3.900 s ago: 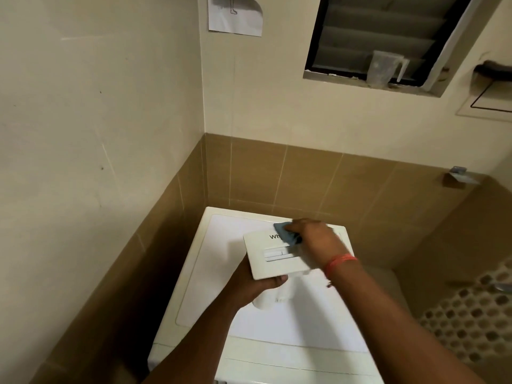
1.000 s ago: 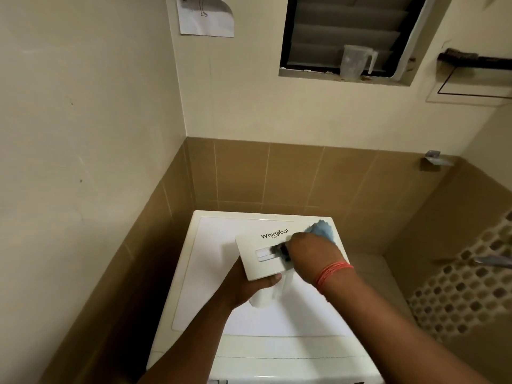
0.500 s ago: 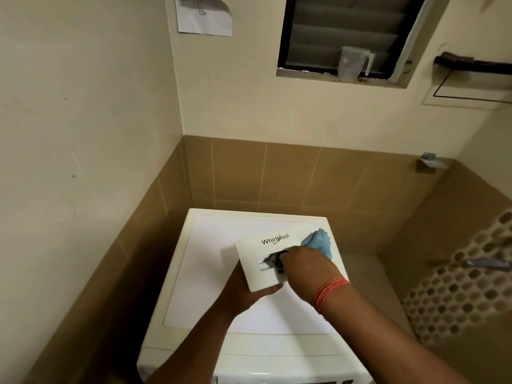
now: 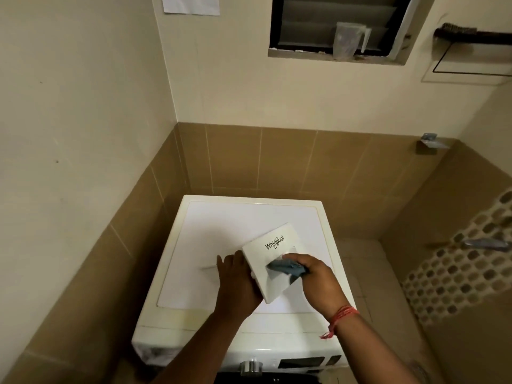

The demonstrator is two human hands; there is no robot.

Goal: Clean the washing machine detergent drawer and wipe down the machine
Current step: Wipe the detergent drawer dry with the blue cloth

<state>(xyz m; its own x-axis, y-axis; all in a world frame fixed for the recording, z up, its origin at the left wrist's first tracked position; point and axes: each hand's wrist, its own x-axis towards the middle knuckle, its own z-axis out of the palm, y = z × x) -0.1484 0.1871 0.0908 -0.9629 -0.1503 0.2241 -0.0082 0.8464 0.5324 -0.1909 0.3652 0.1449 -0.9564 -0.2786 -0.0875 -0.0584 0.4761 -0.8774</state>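
The white detergent drawer point(image 4: 270, 252), with its Whirlpool front panel facing up and tilted, is held above the white washing machine point(image 4: 210, 234). My left hand point(image 4: 237, 284) grips the drawer from its left and underside. My right hand point(image 4: 318, 281) presses a blue cloth point(image 4: 286, 267) into the recessed handle of the panel. The rest of the drawer body is hidden behind the panel and my hands.
The machine stands in a corner between a cream wall on the left and brown tiles behind. Its control knob point(image 4: 250, 367) and display show at the bottom. A plastic jug point(image 4: 347, 40) sits on the window ledge. A tap point(image 4: 487, 243) juts from the right wall.
The drawer panel has turned and tilted, its logo now slanting upward. My right hand with the cloth moved lower into the handle recess. The camera view dipped, showing the machine's controls.
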